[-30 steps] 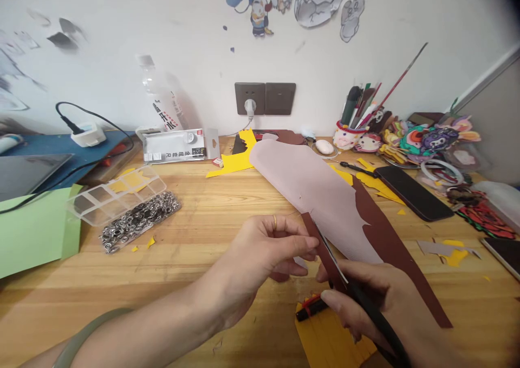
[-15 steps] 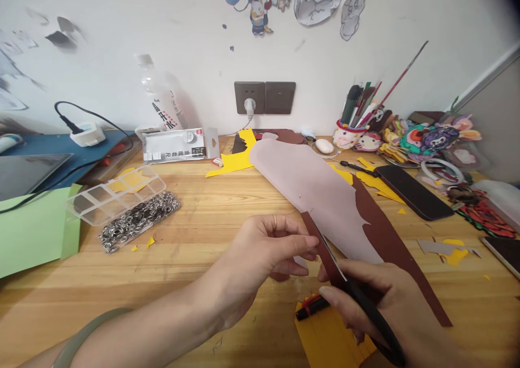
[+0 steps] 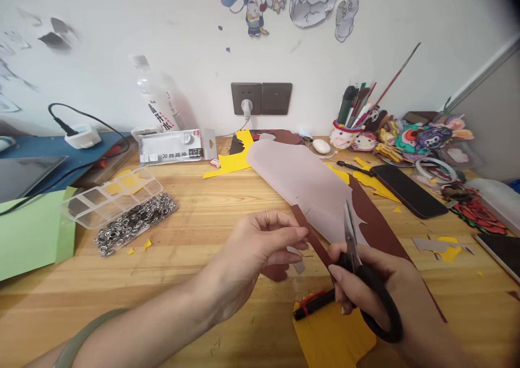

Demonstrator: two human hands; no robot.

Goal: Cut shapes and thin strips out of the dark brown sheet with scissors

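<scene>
My left hand (image 3: 270, 243), with a ring on one finger, pinches a narrow dark brown strip (image 3: 312, 232) of leather-like sheet between thumb and fingers. My right hand (image 3: 376, 276) has its fingers through a pair of black-handled scissors (image 3: 381, 303). Their metal blades point up and away, over the pale pinkish-grey sheet (image 3: 300, 178). The strip's lower end reaches the right fingertips; whether they pinch it I cannot tell. Dark brown sheet (image 3: 377, 216) lies along the pale sheet's right side. Below my left fingers is a small brown scrap (image 3: 276, 272).
A black pen (image 3: 314, 306) rests on a yellow pad (image 3: 331, 335) near the front. At left stands an open clear box (image 3: 138, 224) of metal rings. A phone (image 3: 408, 191), a pen cup (image 3: 343, 135) and yellow scraps (image 3: 229, 165) lie farther back.
The scissors have come away from the strip's edge and swung so their blades point upward. My left hand keeps its pinch on the strip. The whole view has shifted slightly.
</scene>
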